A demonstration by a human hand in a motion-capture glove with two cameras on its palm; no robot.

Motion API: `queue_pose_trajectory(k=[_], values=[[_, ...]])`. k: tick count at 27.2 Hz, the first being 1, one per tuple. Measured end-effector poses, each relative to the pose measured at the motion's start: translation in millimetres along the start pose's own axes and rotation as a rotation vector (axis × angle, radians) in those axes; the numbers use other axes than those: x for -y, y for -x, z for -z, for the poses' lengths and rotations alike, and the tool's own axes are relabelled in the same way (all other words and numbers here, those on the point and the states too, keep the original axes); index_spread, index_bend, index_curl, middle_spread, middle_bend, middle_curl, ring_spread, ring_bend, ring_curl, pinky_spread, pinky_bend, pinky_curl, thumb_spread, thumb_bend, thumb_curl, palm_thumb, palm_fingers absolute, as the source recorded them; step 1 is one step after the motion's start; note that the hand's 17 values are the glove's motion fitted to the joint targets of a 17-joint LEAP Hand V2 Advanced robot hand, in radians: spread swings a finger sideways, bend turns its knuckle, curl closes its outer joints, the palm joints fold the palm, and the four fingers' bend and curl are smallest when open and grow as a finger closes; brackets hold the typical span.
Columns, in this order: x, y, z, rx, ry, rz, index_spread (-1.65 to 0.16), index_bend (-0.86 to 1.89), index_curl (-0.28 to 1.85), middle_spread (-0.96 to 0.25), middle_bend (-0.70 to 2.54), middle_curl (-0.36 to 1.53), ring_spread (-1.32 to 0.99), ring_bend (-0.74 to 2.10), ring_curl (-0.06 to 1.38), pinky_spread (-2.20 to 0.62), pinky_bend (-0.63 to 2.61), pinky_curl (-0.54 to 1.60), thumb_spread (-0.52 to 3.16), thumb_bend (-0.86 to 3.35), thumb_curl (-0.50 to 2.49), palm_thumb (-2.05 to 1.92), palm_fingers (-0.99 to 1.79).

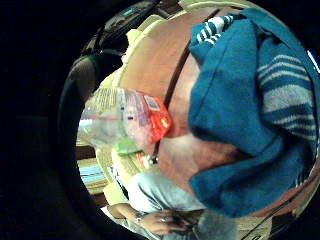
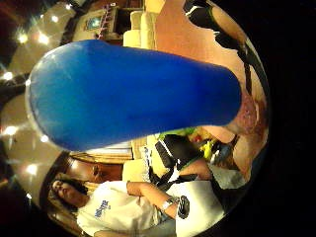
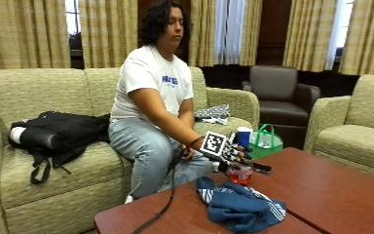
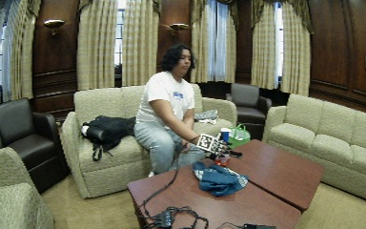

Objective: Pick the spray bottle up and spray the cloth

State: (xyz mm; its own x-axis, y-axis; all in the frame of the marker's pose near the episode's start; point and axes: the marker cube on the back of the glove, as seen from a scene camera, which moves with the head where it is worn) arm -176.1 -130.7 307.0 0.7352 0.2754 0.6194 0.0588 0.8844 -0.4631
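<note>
Wood-panelled lounge: sofas (image 4: 106,143), curtains (image 4: 138,43).

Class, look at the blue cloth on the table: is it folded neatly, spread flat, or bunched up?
Bunched up. The blue striped cloth sits in a rumpled heap on the wooden table, with uneven folds and its striped edges turned over.

I have a low reddish-brown wooden table (image 3: 343,185) in front of the sofa, and it looks to be made of sections set against one another, with a dark seam running between them. Lying directly on it is a crumpled blue cloth (image 3: 239,204) with white stripes, bunched in a heap near the edge closest to the seated person. In the wide outside view I also see a cluster of dark cables and a small box (image 4: 170,219) resting on the near end of the table, well apart from the cloth. The little finger side palm view shows the same cloth spread over the wood.
</note>
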Motion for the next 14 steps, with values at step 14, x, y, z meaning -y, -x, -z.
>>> queue_pose_trajectory(k=[14], values=[[-66.8, -3.4, 47.9, -0.233, 0.002, 0.134, -0.43, 0.10, 0.29, -0.22, 0.26, 0.39, -0.20, 0.47, 0.36, 0.10, 0.31, 0.35, 0.89, -0.04, 0.48, 0.59, 0.57]])
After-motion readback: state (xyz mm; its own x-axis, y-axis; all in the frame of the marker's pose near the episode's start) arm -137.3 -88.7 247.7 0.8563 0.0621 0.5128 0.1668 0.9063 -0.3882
